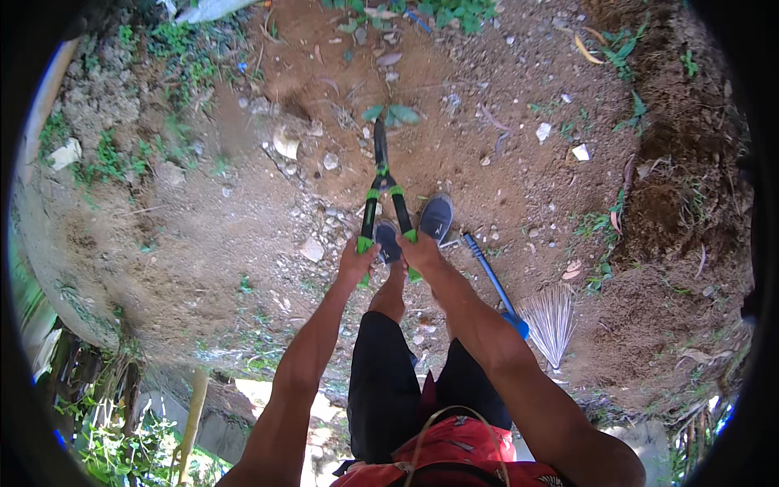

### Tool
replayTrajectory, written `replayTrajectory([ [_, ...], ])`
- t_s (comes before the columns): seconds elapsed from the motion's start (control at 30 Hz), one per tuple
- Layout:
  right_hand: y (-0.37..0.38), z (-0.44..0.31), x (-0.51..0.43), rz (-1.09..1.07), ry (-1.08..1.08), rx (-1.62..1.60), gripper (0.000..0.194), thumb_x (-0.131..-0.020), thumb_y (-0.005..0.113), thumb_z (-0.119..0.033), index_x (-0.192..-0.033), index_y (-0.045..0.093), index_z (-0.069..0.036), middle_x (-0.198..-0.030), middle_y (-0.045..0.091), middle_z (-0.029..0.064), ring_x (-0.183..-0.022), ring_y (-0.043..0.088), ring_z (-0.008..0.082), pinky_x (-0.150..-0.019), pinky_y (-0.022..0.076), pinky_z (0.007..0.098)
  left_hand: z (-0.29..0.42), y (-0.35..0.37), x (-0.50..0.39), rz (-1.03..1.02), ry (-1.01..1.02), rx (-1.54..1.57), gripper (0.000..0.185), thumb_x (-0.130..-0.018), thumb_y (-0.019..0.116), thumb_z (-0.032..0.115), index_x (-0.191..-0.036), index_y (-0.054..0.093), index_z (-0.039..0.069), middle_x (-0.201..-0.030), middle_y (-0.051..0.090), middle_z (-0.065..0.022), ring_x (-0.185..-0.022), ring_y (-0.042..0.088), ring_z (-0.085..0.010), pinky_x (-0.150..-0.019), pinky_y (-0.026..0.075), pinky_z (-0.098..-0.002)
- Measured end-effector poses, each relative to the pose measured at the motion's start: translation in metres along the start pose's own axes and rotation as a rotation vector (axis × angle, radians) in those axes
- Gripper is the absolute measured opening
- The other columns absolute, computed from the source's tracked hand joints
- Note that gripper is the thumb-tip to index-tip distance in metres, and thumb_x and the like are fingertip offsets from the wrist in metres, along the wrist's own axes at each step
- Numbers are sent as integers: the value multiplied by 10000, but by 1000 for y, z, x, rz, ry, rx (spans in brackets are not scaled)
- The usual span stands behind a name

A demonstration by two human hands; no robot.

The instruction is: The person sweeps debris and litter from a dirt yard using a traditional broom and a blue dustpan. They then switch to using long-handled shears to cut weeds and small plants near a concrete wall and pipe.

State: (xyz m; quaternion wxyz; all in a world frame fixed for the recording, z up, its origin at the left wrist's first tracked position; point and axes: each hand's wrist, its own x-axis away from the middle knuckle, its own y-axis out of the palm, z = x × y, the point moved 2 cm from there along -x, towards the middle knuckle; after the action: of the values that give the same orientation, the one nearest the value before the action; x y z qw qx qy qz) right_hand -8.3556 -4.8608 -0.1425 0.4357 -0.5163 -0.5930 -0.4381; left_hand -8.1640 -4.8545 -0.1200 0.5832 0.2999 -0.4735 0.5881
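A pair of hedge shears [383, 181] with green and black handles points away from me over bare soil. My left hand [356, 263] grips the left handle, and my right hand [420, 252] grips the right one. The handles are close together, and the dark blades look closed or nearly so. At the blade tips is a small green-leaved plant [398, 114]; whether the blades touch it I cannot tell. Beneath the shears' handles are my feet in dark slip-on shoes [436, 216].
To my right lies a stick broom [551, 322] with a blue handle [487, 268]. Pale stones [313, 249] and rubble are scattered at left of centre. A rough earth bank [675, 182] runs along the right. Green weeds [109, 161] grow at the left, near a wooden pole [193, 420] lower down.
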Motion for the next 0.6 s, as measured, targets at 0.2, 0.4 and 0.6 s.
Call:
replayTrajectory([
  [0.2, -48, -11, 105, -186, 25, -143, 532, -970, 661, -213, -1428, 455, -39, -699, 584, 73, -534, 572, 163, -471, 479, 372, 80, 9, 115, -119, -227, -111, 219, -923, 731, 248, -888, 670, 41, -691, 643, -39, -574, 624, -144, -496, 480, -320],
  [0.4, -132, -64, 210, -202, 118, -304, 230, -956, 700, -232, -1021, 549, -72, -708, 583, 42, -556, 579, 144, -481, 508, 327, 173, 50, 179, -333, -24, -143, 232, -970, 688, 225, -1040, 578, 34, -745, 624, -31, -584, 599, -135, -499, 482, -316],
  [0.6, -202, -121, 184, -177, -36, -512, 246, -960, 698, -216, -1025, 498, -87, -712, 576, 45, -514, 561, 145, -437, 493, 308, 245, 97, 125, -338, 227, -166, 364, -943, 742, 229, -1160, 522, 36, -792, 600, -26, -566, 589, -120, -488, 479, -301],
])
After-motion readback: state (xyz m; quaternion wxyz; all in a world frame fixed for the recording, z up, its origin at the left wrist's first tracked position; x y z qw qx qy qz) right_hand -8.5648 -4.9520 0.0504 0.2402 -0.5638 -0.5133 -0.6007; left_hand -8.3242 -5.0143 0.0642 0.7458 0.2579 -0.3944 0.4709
